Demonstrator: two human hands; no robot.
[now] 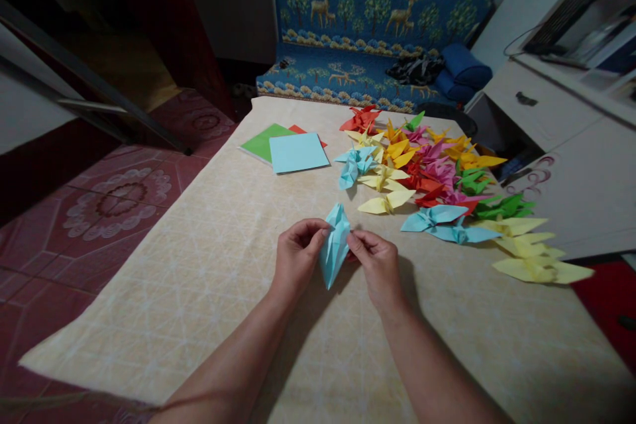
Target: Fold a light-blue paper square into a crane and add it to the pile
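Note:
A light blue folded paper [334,248], a long diamond with creases along it, is held up over the table between my two hands. My left hand [299,250] pinches its left edge between thumb and fingers. On the opposite edge, the thumb and fingers of my right hand [373,258] are closed on the same paper. Something dark red shows partly below it by my right fingers; I cannot make out what it is. Beyond my hands, a pale yellow paper crane [386,202] is the nearest of the finished cranes.
Paper cranes in several colours, with a red one [360,120] at the back, crowd the table's right side. Square sheets lie at the back left, a light blue sheet [299,153] over a green sheet [263,142] and a red one. Behind the cloth-covered table [163,291] stands a blue sofa [342,69].

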